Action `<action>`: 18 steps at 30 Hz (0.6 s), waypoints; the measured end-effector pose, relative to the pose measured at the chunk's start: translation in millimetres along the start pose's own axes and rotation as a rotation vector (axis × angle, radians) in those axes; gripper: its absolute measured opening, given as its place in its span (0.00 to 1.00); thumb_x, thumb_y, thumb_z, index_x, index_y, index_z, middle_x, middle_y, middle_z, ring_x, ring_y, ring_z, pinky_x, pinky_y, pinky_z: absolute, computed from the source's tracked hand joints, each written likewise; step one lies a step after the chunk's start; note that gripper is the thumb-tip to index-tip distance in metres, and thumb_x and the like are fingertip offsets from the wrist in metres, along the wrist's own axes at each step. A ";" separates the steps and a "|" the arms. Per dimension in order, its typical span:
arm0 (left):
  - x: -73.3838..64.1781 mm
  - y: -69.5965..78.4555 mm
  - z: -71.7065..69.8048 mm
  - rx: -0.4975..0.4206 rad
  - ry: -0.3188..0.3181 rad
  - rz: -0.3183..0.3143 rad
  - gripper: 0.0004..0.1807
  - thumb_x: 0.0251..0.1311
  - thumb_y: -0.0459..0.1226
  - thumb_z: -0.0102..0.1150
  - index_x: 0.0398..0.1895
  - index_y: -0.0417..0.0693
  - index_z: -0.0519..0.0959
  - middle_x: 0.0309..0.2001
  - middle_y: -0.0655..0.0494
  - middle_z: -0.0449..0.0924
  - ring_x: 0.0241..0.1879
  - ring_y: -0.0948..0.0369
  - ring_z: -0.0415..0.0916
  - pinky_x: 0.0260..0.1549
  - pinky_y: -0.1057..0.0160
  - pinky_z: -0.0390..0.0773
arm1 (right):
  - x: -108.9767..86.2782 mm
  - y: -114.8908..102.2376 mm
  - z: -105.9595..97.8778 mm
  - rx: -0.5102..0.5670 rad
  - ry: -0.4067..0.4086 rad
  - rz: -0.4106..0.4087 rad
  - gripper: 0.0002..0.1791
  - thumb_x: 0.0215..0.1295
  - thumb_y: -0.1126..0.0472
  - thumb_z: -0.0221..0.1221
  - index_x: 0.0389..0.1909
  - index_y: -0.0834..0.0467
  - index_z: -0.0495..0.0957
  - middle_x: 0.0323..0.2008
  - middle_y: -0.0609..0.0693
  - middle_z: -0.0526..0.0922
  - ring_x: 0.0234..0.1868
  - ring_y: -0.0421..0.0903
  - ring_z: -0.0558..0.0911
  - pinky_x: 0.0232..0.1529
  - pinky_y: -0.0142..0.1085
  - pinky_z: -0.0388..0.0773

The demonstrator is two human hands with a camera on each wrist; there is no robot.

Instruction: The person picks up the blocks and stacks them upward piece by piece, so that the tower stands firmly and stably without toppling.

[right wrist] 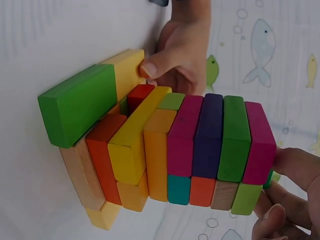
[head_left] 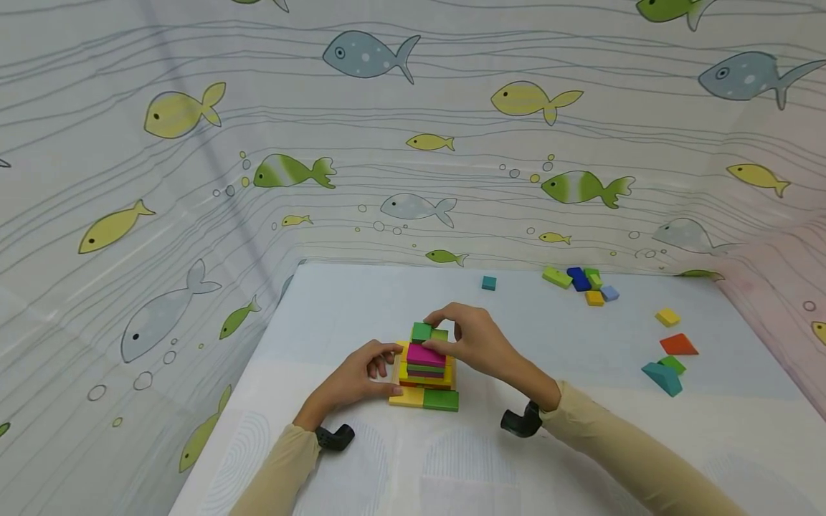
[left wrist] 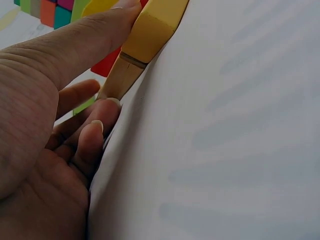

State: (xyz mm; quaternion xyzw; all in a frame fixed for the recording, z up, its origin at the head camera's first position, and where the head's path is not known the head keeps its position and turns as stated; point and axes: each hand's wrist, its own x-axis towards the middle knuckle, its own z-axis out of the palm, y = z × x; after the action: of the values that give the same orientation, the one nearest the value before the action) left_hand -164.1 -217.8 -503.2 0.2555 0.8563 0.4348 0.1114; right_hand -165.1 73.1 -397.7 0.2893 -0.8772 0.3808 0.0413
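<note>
A stack of coloured wooden blocks stands on the table, with a magenta block (head_left: 426,355) near its top. My right hand (head_left: 480,342) is at the top, thumb and fingers pinching a small green block (head_left: 421,332) above the magenta one; in the right wrist view the thumb (right wrist: 295,167) partly hides it. My left hand (head_left: 361,373) is at the stack's left side. Its thumb (left wrist: 107,30) touches a yellow block (left wrist: 155,27) at the base, while the other fingers bend loosely beside a plain wooden block (left wrist: 120,77). A longer green block (right wrist: 80,102) lies end to end with the yellow one.
Loose blocks lie on the table (head_left: 361,301): a teal one (head_left: 489,283) behind the stack, a blue one (head_left: 578,279) among several at the back right. Further right are a red-orange piece (head_left: 679,345) and a teal triangle (head_left: 662,378). A fish-patterned curtain (head_left: 477,172) surrounds the table.
</note>
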 end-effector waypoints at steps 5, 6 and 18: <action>-0.4 0.1 -0.4 0.007 0.000 0.006 0.39 0.55 0.52 0.78 0.69 0.54 0.73 0.50 0.58 0.73 0.40 0.60 0.72 0.41 0.64 0.73 | 0.4 1.2 1.1 0.000 -0.003 0.007 0.21 0.61 0.51 0.74 0.53 0.53 0.86 0.47 0.45 0.86 0.31 0.41 0.73 0.30 0.32 0.73; -0.5 0.2 -0.3 0.007 0.001 0.008 0.39 0.55 0.52 0.78 0.69 0.53 0.73 0.50 0.58 0.73 0.40 0.60 0.72 0.41 0.64 0.73 | 0.7 2.8 0.6 0.002 0.004 0.009 0.22 0.61 0.50 0.74 0.54 0.53 0.85 0.47 0.46 0.86 0.30 0.41 0.73 0.29 0.33 0.73; -0.9 -0.6 0.3 0.006 0.006 -0.009 0.40 0.53 0.53 0.79 0.68 0.57 0.73 0.49 0.58 0.74 0.40 0.59 0.72 0.40 0.64 0.73 | 22.4 90.9 -17.9 0.030 0.122 0.239 0.18 0.72 0.47 0.65 0.54 0.54 0.85 0.47 0.49 0.86 0.31 0.47 0.74 0.30 0.39 0.72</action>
State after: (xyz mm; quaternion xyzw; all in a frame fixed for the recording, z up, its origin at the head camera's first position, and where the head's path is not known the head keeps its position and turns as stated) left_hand -163.3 -218.4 -503.9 0.2508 0.8590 0.4326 0.1099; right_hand -235.4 124.1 -437.1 0.1598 -0.8955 0.4130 0.0447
